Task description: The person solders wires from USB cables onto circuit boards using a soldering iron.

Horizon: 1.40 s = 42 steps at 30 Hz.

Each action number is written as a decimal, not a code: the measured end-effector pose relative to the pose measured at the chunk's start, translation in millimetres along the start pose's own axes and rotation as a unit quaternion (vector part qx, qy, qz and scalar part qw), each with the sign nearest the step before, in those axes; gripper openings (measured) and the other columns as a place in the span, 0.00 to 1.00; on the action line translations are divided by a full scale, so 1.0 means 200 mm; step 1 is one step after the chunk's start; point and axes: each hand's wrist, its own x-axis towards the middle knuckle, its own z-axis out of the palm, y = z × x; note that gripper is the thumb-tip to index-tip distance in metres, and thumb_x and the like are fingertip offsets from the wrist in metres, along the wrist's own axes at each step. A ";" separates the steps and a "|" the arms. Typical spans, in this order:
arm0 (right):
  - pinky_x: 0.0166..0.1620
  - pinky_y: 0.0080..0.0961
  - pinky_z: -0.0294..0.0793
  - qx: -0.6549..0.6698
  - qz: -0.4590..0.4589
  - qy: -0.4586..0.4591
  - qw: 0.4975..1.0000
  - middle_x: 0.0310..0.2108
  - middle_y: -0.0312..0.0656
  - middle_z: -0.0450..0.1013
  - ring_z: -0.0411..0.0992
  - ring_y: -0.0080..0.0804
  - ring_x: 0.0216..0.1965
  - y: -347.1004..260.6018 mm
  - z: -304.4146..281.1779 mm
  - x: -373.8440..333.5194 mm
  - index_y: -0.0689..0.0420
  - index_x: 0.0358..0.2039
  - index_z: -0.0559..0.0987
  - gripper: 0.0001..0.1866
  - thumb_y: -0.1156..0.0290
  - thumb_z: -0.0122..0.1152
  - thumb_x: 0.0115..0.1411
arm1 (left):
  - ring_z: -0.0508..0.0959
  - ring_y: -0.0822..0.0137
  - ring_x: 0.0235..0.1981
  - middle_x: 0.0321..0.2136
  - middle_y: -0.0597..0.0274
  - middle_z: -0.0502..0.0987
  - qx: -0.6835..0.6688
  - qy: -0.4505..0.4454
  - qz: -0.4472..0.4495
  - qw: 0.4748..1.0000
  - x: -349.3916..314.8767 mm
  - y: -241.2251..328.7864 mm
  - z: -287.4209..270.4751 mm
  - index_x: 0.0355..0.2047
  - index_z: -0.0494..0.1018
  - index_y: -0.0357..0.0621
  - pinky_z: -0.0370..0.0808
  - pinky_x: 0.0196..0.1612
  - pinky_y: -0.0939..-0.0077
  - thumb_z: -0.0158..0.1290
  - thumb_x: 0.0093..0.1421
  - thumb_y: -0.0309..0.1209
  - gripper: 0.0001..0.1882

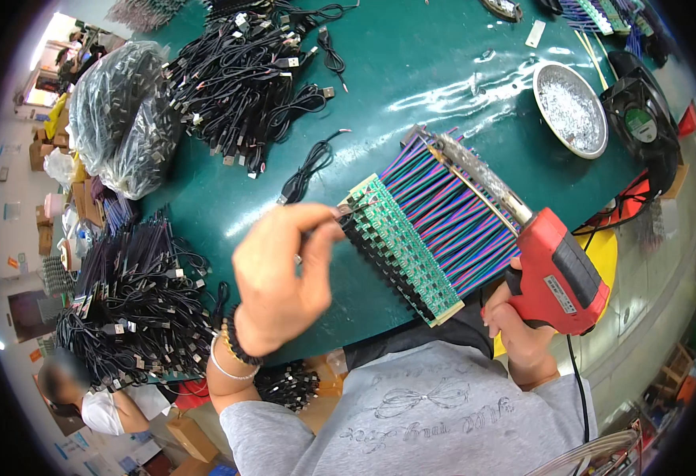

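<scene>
My left hand [280, 266] is pinched at the upper left edge of a green circuit board panel [411, 254]. A thin dark cable end [345, 211] shows at its fingertips; most of what the fingers grip is hidden. My right hand [519, 325] is wrapped round the handle of a red soldering gun [561, 274], whose long metal barrel [479, 176] reaches up and left over the wires. Rows of purple, blue and black wires [459, 214] run from the panel's right side. Small black parts [384, 266] line its left side. A coiled black cable [310, 168] lies just beyond my left hand.
Heaps of black USB cables [237, 87] lie on the green table [411, 55], with another pile [134, 301] at the left. A plastic bag [126, 119] stands beyond it. At the right are a metal bowl of silvery bits [570, 111] and a black fan [642, 119]. Someone [106, 408] sits at lower left.
</scene>
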 end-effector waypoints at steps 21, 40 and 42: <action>0.39 0.26 0.76 -0.253 -0.162 -0.177 0.937 0.36 0.43 0.77 0.76 0.29 0.33 -0.04 0.04 0.15 0.66 0.43 0.77 0.12 0.80 0.64 0.58 | 0.76 0.65 0.19 0.28 0.56 0.76 -0.110 -0.129 0.111 0.979 -0.14 0.24 0.19 0.34 0.74 0.35 0.72 0.19 0.72 0.58 0.54 0.21 0.08; 0.28 0.23 0.68 -0.211 -0.029 -0.085 0.973 0.20 0.39 0.70 0.66 0.24 0.19 0.04 -0.05 -0.05 0.68 0.60 0.59 0.30 0.70 0.55 0.60 | 0.77 0.58 0.23 0.24 0.57 0.75 -0.036 -0.157 0.088 0.983 0.06 -0.04 0.11 0.29 0.75 0.38 0.73 0.26 0.69 0.60 0.50 0.19 0.06; 0.26 0.22 0.67 -0.125 -0.016 -0.045 0.991 0.15 0.37 0.67 0.64 0.24 0.16 0.11 -0.09 -0.10 0.69 0.58 0.62 0.33 0.52 0.53 0.65 | 0.75 0.58 0.22 0.23 0.57 0.74 -0.018 -0.183 0.066 0.981 0.09 -0.12 0.09 0.28 0.74 0.37 0.71 0.25 0.70 0.59 0.53 0.21 0.04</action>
